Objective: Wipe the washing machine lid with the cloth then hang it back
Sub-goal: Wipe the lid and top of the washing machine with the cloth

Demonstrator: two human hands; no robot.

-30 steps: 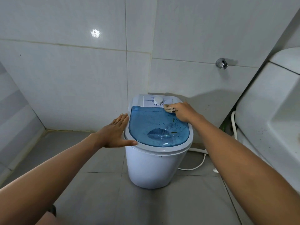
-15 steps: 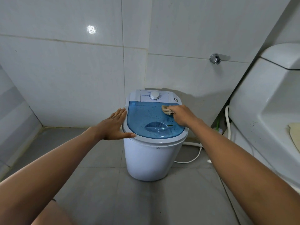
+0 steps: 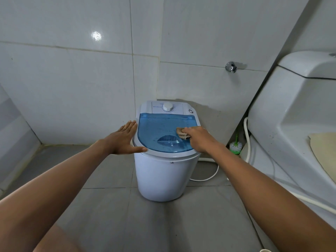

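A small white washing machine [image 3: 163,175] stands on the grey floor against the tiled wall. Its lid [image 3: 156,130] is see-through blue plastic with dark specks on it, and a white dial [image 3: 167,107] sits behind it. My right hand [image 3: 198,139] presses a bunched beige cloth [image 3: 181,133] onto the right half of the lid, just above the moulded handle dip. My left hand [image 3: 123,140] lies flat with fingers spread against the machine's left rim, holding nothing.
A white toilet [image 3: 298,110] fills the right side, with a beige mat [image 3: 323,151] on it. A green and white brush [image 3: 235,145] and a white hose [image 3: 209,177] lie between the toilet and the machine. A chrome tap [image 3: 230,67] sticks out of the wall.
My right hand has drawn the cloth from the lid's back right corner near the dial down toward the middle right. My left hand has stayed on the rim.
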